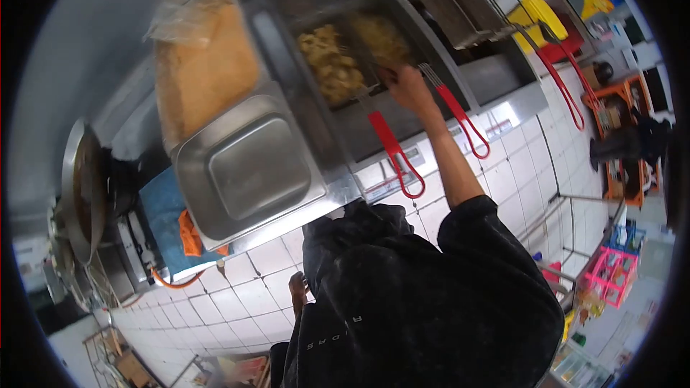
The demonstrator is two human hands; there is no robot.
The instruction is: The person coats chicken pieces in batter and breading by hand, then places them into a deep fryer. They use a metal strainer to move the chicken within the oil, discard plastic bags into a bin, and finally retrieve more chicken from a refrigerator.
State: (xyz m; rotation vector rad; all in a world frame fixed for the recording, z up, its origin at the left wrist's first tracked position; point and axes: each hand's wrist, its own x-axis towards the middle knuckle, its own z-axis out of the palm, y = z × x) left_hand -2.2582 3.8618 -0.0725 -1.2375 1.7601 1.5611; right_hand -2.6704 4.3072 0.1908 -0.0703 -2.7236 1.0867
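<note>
My right hand [408, 88] reaches over the deep fryer [345, 129], its fingers closed round what looks like a thin dark utensil [384, 70]; its far end is blurred over the oil. Left of the hand, a wire fry basket holds pale yellow fried pieces [330, 65], and its red handle [392, 147] points toward me. A second red handle [460, 116] is just right of my wrist. Behind the hand, more yellowish food [379, 36] lies in the hot oil, blurred. My left hand [297, 292] hangs low beside my body, away from the fryer, its fingers mostly hidden.
A steel pan [251, 165] stands left of the fryer, before a tray of orange-brown crumbs [215, 72]. A blue cloth [162, 205] and an orange cloth [190, 233] lie beside it. Raised wire baskets [460, 0] hang at the right, their red handles jutting out over white floor tiles [266, 284].
</note>
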